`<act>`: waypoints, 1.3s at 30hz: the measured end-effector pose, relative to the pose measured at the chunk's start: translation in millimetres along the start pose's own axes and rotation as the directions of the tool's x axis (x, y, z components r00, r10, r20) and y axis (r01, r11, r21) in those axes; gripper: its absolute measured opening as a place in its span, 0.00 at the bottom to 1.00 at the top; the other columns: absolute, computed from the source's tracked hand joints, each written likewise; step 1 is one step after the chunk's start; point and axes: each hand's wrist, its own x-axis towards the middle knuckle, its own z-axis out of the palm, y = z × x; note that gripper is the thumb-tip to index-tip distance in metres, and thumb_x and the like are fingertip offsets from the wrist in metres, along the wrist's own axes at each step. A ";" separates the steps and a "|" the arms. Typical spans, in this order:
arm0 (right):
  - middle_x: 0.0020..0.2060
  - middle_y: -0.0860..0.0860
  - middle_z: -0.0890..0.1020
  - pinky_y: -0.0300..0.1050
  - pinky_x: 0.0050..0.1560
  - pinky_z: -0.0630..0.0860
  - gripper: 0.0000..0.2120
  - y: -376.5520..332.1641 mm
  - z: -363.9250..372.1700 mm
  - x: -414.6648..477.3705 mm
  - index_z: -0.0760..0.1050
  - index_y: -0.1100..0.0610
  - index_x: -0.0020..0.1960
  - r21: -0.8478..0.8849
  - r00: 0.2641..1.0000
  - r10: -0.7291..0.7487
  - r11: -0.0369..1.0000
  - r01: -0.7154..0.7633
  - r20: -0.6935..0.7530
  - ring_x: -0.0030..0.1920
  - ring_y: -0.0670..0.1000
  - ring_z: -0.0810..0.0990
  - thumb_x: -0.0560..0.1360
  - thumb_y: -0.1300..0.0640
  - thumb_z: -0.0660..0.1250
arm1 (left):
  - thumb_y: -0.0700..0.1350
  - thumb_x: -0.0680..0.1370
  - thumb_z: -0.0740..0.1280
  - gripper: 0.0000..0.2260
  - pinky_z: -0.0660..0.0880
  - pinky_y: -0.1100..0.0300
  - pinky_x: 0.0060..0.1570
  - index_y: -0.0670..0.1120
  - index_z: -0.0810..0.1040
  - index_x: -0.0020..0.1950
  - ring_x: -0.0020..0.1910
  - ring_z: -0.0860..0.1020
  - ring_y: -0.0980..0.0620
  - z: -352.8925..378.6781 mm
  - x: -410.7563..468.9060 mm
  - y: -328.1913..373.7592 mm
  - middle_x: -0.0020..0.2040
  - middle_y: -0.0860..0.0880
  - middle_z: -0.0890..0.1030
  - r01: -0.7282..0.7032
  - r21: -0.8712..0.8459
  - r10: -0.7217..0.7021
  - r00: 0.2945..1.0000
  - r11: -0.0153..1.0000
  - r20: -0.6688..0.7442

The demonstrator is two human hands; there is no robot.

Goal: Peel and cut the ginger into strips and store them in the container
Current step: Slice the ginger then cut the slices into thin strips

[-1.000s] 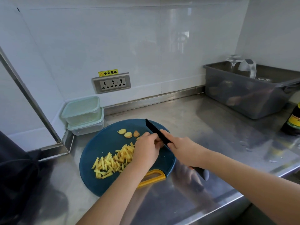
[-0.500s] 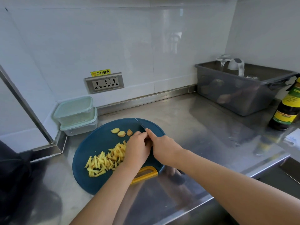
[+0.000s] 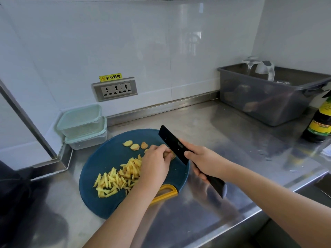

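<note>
White tiled corner, steel counter. Near its front edge, blue board carries ginger strips; stacked containers back-left by wall. The left hand pinches ginger piece, right hand grips black knife. Counter runs right to grey bin.

The ginger piece is almost wholly covered by the curled fingers of the left hand. The right hand hides where the blade of the knife meets its handle. The sauce bottle and a dark shape run off opposite edges. What's inside the grey tub shows only as blurs through its wall.
</note>
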 end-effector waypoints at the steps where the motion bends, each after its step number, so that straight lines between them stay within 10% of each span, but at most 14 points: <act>1: 0.24 0.51 0.72 0.44 0.26 0.73 0.24 -1.4 -0.1 -1.4 0.53 0.37 0.77 -0.019 1.000 -0.012 1.000 0.012 -0.003 0.21 0.47 0.69 0.84 0.55 0.52 | 0.48 0.77 0.66 0.05 0.63 0.68 0.41 0.50 0.80 0.51 0.41 0.70 0.59 -0.1 0.0 0.2 0.45 0.54 0.74 0.000 -0.003 0.000 1.000 1.000 -0.004; 16: 0.34 0.53 0.75 0.42 0.26 0.77 0.24 -12.3 1.3 -9.6 0.50 0.38 0.78 -0.252 0.998 -0.069 0.966 0.065 -0.008 0.22 0.45 0.72 0.84 0.52 0.49 | 0.48 0.78 0.65 0.05 0.63 0.65 0.41 0.49 0.79 0.51 0.41 0.70 0.56 0.5 0.0 1.0 0.43 0.54 0.72 0.009 0.014 -0.009 1.000 1.000 0.012; 39: 0.26 0.52 0.70 0.43 0.25 0.70 0.23 -11.9 -8.9 -6.0 0.56 0.35 0.75 0.116 0.997 0.040 0.992 -0.046 0.061 0.23 0.48 0.68 0.85 0.55 0.51 | 0.47 0.78 0.65 0.05 0.62 0.65 0.40 0.50 0.79 0.51 0.41 0.70 0.56 -2.4 1.8 1.4 0.44 0.53 0.73 0.013 0.007 -0.014 0.999 1.000 0.035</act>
